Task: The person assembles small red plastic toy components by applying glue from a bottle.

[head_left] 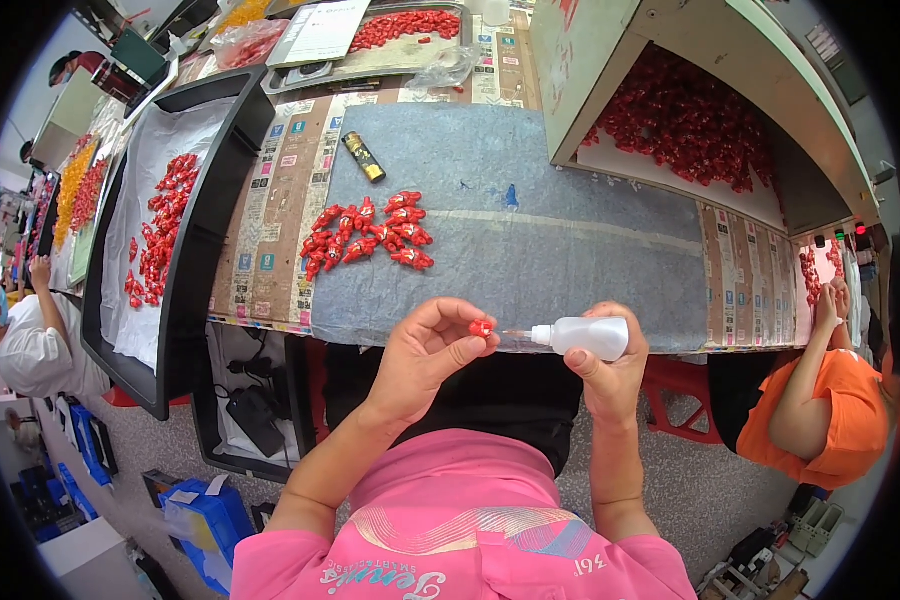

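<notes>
Head view: left hand pinches red piece, right hand grips white bottle; red cluster, black-gold tube beyond.

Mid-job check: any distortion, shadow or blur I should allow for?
Head view: fisheye bending toward the dark rim, plain on the pale cabinet; head view: red pieces inside it sit in shade; head view: white bottle reads clearly, but its thin tip is faint.

Your left hand is pinched between thumb and fingers, the left forearm slanting inward. Your right hand is curled in a grip, the right forearm nearly straight ahead.
</notes>
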`<state>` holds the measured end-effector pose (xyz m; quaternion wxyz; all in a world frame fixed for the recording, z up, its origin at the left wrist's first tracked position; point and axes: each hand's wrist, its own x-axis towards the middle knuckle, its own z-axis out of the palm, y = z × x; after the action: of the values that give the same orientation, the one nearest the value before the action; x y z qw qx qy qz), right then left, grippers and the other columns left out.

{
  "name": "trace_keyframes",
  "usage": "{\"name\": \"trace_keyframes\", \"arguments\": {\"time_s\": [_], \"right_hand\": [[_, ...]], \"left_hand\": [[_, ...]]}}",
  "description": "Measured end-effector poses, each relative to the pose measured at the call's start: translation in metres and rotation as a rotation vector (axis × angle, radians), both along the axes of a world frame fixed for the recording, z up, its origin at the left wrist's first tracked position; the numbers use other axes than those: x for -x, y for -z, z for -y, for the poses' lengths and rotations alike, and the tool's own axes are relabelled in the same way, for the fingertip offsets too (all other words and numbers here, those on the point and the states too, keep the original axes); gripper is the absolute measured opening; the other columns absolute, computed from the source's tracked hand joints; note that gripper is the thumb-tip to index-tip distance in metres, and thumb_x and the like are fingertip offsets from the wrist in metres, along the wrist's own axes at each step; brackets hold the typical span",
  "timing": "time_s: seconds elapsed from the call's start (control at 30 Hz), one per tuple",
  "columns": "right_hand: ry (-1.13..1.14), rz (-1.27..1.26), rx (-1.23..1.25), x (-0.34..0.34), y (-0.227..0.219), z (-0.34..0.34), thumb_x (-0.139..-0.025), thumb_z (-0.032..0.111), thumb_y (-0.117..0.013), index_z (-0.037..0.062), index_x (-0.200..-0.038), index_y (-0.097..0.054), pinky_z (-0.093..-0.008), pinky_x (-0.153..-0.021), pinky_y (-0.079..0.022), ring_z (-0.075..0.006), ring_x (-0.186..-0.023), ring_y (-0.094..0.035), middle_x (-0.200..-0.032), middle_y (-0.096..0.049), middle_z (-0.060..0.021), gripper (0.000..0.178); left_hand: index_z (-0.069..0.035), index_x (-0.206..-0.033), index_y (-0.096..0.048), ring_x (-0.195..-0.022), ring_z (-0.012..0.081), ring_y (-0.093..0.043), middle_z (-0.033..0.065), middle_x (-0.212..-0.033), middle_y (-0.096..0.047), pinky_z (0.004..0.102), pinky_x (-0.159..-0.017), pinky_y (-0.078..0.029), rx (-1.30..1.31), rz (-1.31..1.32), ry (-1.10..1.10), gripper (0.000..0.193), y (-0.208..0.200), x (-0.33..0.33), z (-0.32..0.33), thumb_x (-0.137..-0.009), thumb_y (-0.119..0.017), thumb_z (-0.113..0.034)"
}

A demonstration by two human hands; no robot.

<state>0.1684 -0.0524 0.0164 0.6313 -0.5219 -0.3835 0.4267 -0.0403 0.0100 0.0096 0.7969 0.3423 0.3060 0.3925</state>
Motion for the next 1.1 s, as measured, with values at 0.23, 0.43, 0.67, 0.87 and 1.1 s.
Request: {"name": "trace_keyframes", "arguments": {"time_s": [0.23,0.43,0.67,0.87,1.1], "right_hand": [[0.016,0.005,-0.009,0.0042,0.0002,0.0017,-0.066,0.02,-0.086,0.0055,-0.099,-0.058,-0.0252,-0.074,-0.047,-0.0119,-0.085,-0.057,-0.095,-0.059,-0.003,0.045],[0.004,0.004,-0.003,0.0062,0.0008,0.0018,-0.066,0.019,-0.085,0.0061,-0.099,-0.058,-0.0252,-0.075,-0.047,-0.0121,-0.086,-0.057,-0.096,-0.058,-0.003,0.045],[0.024,-0.004,-0.016,0.0082,0.0028,0.0007,-0.067,0.021,-0.085,0.0061,-0.099,-0.058,-0.0248,-0.073,-0.047,-0.0116,-0.084,-0.057,-0.095,-0.058,-0.0026,0.045],[0.032,-0.044,-0.011,0.0101,0.0011,-0.0001,-0.067,0.022,-0.085,0.0056,-0.1,-0.057,-0.0243,-0.072,-0.047,-0.0113,-0.083,-0.057,-0.093,-0.059,-0.0022,0.046],[0.025,-0.028,-0.01,0.0094,0.0037,-0.0001,-0.067,0.021,-0.085,0.0057,-0.1,-0.057,-0.0246,-0.072,-0.047,-0.0114,-0.083,-0.058,-0.093,-0.059,-0.0023,0.046]], "left_hand": [[-0.002,-0.103,-0.055,-0.096,0.0161,-0.062,0.0079,-0.104,-0.061,0.0293,-0.089,-0.049,-0.01,0.037,-0.011,0.021,0.0001,-0.0012,0.0011,-0.084,-0.064,0.002],[-0.002,-0.104,-0.055,-0.098,0.0169,-0.061,0.0087,-0.105,-0.061,0.0303,-0.091,-0.048,-0.035,0.048,-0.015,0.022,0.002,-0.0017,0.0009,-0.084,-0.064,0.002],[-0.002,-0.102,-0.052,-0.101,0.023,-0.062,0.0115,-0.106,-0.061,0.036,-0.092,-0.051,-0.015,0.017,0.0,0.021,0.002,-0.0007,-0.0014,-0.085,-0.063,0.001],[-0.001,-0.103,-0.053,-0.1,0.0242,-0.063,0.0142,-0.106,-0.062,0.0362,-0.091,-0.051,0.003,0.009,0.005,0.021,0.0005,-0.0007,-0.0017,-0.085,-0.063,-0.001],[0.0,-0.105,-0.054,-0.1,0.0246,-0.063,0.0153,-0.106,-0.063,0.0365,-0.09,-0.052,0.005,0.013,0.013,0.022,0.0004,-0.0003,-0.0028,-0.085,-0.064,-0.002]]}}
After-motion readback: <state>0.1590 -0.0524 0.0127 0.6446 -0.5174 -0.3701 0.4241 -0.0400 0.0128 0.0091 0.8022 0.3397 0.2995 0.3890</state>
